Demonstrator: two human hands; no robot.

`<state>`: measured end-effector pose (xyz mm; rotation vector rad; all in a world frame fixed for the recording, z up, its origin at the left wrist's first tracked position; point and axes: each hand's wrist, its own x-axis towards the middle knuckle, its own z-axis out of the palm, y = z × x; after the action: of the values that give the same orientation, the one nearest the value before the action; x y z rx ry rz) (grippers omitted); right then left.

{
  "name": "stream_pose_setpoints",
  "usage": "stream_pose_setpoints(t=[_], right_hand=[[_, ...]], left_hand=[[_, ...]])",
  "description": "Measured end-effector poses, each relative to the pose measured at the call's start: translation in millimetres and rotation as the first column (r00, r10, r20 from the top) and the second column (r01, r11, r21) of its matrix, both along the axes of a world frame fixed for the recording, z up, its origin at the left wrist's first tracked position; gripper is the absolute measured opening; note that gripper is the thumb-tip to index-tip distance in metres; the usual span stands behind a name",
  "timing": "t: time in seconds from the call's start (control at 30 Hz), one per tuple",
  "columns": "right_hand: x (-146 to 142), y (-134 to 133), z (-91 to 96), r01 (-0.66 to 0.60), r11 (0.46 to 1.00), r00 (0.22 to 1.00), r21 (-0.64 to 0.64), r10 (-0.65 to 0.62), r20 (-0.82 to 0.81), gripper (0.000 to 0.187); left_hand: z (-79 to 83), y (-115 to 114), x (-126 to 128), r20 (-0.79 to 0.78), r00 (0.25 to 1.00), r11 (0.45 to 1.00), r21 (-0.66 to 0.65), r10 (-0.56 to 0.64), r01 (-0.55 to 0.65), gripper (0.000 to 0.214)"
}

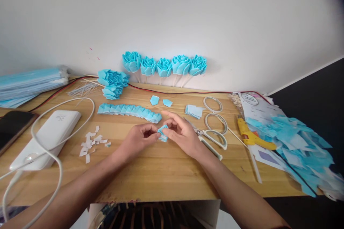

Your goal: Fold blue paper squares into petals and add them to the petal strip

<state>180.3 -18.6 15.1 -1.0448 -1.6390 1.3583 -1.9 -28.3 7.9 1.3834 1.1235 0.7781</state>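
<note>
Both hands meet over the middle of the wooden table [166, 171]. My left hand [138, 139] and my right hand [180, 133] pinch the same small folded blue paper piece [162, 133] between fingertips. Just behind them lies a long strip of overlapping blue folded petals [129, 111]. Two loose blue petals [160, 101] and a small stack of blue squares [194, 111] lie further back. White-handled scissors [213, 139] rest right beside my right wrist.
Finished blue paper roses [163, 66] lean on the wall, more roses [113, 82] lie at left. A white power bank [47, 136] with cable, a phone [13, 125], white scraps [92, 143], tape rings [213, 104], a yellow glue gun [252, 136] and blue offcuts [295, 143] surround the hands.
</note>
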Motion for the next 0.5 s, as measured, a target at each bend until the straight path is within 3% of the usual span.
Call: stream_pose_setpoints(t=[0.23,0.37,0.5], right_hand=[[-0.6,1.7,-0.1,0.091,0.996,0.995,-0.002,-0.091,-0.029,0.039],[-0.6,2.1,0.6,0.028,0.999,0.998,-0.021,-0.029,-0.057,0.042],[-2.0,0.3,0.4,0.013,1.000,1.000,0.000,-0.013,0.019,0.044]], left_hand=[[0.0,-1.0,0.6,-0.011,1.000,1.000,-0.014,-0.008,0.008,0.025],[-2.0,0.0,-0.4,-0.030,1.000,1.000,-0.011,-0.004,0.004,0.024],[-1.6,-2.1,1.8,-0.070,0.997,0.999,0.026,-0.021,0.023,0.022]])
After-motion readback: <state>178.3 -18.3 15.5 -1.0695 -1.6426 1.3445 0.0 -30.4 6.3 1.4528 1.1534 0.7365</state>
